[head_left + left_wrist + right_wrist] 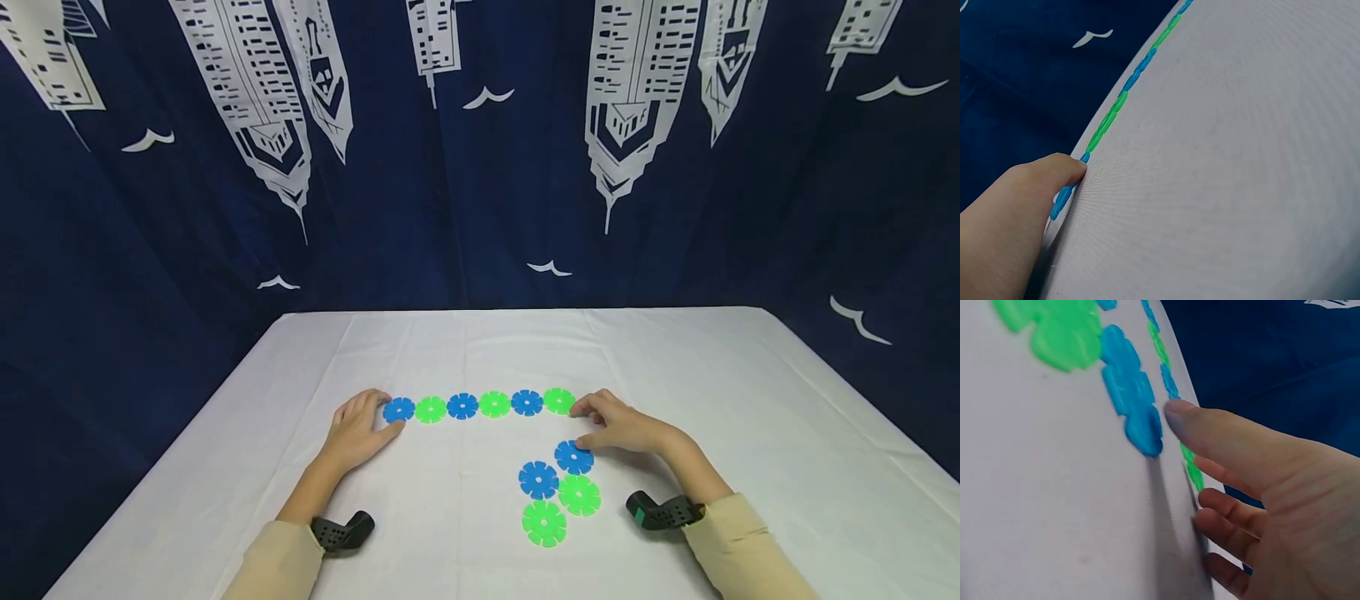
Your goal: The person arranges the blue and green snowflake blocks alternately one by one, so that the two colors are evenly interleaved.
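A row of blue and green slotted plastic discs lies edge to edge across the white table. My left hand (357,433) is at the row's left end, its thumb and fingers on opposite edges of the blue end disc (398,410). In the left wrist view, the thumb (1063,170) presses at that disc's near edge. My right hand (621,423) is at the other end, fingertips beside the green end disc (559,401). Its thumb stands apart from those fingers, over the edge of a loose blue disc (573,457) in the head view.
Below the row's right end lie another blue disc (538,480) and two green discs, one upper (580,496) and one lower (544,523). A navy curtain (450,208) with white building prints hangs behind the table (675,350). Each wrist wears a black band.
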`<state>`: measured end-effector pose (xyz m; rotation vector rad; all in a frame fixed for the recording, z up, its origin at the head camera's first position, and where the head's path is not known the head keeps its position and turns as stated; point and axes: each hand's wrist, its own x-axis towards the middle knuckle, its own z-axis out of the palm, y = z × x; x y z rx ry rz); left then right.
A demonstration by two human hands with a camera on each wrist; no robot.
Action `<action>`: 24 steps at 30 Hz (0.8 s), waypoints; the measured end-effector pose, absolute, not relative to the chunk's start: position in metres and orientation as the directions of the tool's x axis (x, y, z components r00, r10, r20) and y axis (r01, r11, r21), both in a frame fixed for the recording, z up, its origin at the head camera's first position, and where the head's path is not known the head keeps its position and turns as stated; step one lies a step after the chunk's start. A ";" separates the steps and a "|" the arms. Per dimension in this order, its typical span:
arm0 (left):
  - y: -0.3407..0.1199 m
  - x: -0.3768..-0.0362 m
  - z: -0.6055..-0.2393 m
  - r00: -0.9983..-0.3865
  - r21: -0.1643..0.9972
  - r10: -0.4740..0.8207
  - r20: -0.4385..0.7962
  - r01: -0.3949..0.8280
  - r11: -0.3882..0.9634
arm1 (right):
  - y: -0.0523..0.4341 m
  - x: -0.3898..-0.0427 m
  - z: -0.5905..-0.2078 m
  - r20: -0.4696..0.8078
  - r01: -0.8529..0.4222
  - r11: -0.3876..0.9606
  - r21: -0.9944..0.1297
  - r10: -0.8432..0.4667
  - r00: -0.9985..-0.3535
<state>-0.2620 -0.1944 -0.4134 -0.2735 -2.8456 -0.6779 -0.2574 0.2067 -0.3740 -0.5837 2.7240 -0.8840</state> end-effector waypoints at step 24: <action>-0.194 -0.261 -0.413 -0.967 0.415 0.130 0.219 0.213 0.884 | 0.209 -0.250 -0.365 -0.230 -0.357 0.696 -0.624 -0.599 -0.767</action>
